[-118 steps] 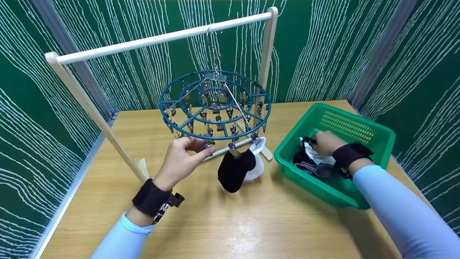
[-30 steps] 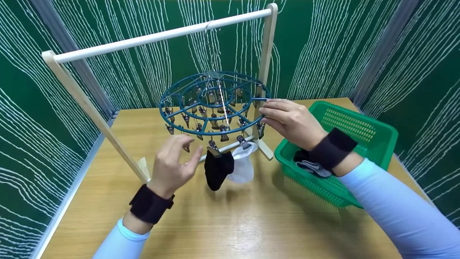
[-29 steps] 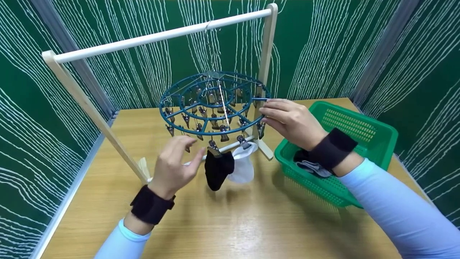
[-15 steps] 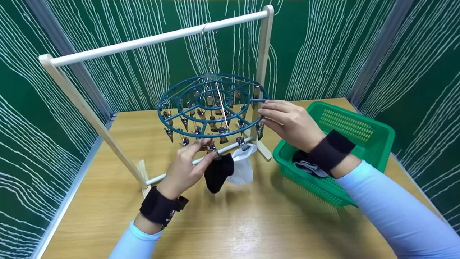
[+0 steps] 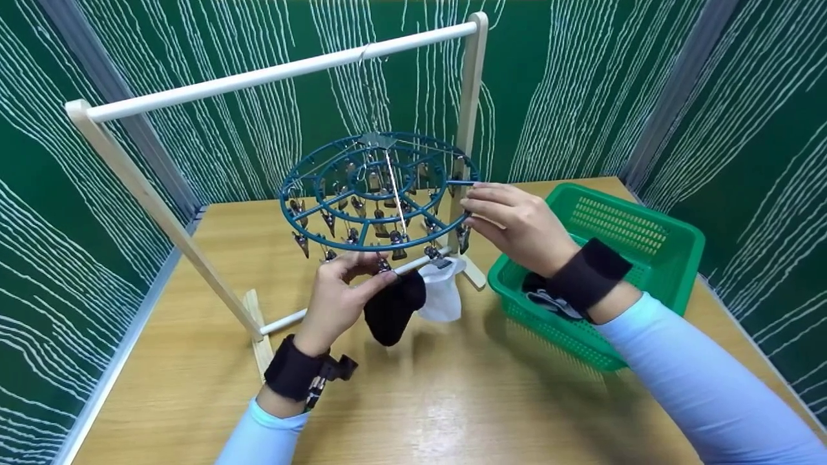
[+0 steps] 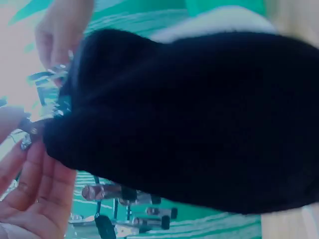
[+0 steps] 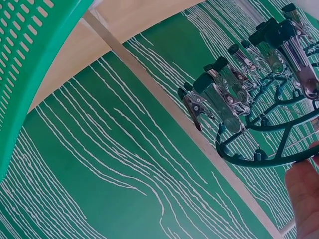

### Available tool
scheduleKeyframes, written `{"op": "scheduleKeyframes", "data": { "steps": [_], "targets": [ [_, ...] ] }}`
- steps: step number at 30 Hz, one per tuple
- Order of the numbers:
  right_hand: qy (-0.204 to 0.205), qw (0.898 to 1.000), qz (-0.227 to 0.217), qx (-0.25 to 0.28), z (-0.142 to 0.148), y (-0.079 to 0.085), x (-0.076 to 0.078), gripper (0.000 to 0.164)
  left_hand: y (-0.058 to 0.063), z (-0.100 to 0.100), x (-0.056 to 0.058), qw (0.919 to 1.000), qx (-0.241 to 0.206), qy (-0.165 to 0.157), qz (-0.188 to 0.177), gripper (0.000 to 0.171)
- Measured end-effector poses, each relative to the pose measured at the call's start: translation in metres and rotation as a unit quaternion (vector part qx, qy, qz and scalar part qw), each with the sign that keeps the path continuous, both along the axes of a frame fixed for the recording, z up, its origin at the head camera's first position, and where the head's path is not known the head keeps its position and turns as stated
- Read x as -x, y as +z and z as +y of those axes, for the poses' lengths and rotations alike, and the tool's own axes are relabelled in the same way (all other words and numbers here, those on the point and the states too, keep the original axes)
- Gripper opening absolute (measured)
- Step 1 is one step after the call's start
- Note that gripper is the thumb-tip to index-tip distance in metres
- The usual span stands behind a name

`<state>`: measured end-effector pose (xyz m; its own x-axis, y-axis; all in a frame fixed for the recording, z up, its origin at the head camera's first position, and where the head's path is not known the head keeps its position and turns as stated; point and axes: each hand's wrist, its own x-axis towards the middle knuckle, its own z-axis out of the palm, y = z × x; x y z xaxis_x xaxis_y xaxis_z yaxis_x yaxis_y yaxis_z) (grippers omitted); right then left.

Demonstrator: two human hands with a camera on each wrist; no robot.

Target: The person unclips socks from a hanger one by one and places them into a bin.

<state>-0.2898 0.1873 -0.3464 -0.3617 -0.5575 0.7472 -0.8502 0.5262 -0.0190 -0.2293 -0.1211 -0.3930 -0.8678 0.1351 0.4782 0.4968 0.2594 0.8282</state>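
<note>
A round blue-green clip hanger [image 5: 365,248] with several metal clips hangs from the rack. My right hand [image 5: 520,223] holds its rim on the right side; a finger [image 7: 303,191] lies against the ring in the right wrist view. My left hand [image 5: 339,294] pinches a clip [image 5: 384,265] under the front of the ring between thumb and fingers. From that clip hangs a black sock [image 5: 391,313], which fills much of the left wrist view. Beside it a white sock [image 5: 442,298] hangs from another clip.
The wooden rack with a white bar [image 5: 271,75] stands on the table [image 5: 413,400]. A green basket [image 5: 692,258] on the right contains dark and grey socks [image 5: 549,300], partly hidden by my right wrist. Green walls with white lines enclose the back and sides.
My right hand left the basket and took hold of the ring. The ring turned, carrying both socks left. My left hand let go of another clip, then pinched the black sock's clip.
</note>
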Motion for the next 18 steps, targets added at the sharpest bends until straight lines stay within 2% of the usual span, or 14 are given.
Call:
{"op": "scheduleKeyframes", "data": {
  "steps": [3, 6, 18],
  "targets": [
    [-0.001, 1.000, -0.001, -0.001, -0.0003, -0.0002, -0.0003, 0.027, 0.0013, 0.0014, 0.0005, 0.9987, -0.027, 0.010, -0.043, 0.020],
    [-0.005, 1.000, -0.002, -0.003, -0.0006, -0.0004, -0.0010, 0.026, 0.0008, 0.0016, 0.0013, 0.9969, -0.041, 0.019, -0.065, 0.020],
    [-0.023, 1.000, -0.016, 0.010, -0.0038, -0.0068, -0.0070, 0.028, -0.0051, 0.0014, 0.0035, 0.9953, -0.057, 0.026, -0.074, 0.021]
  ]
}}
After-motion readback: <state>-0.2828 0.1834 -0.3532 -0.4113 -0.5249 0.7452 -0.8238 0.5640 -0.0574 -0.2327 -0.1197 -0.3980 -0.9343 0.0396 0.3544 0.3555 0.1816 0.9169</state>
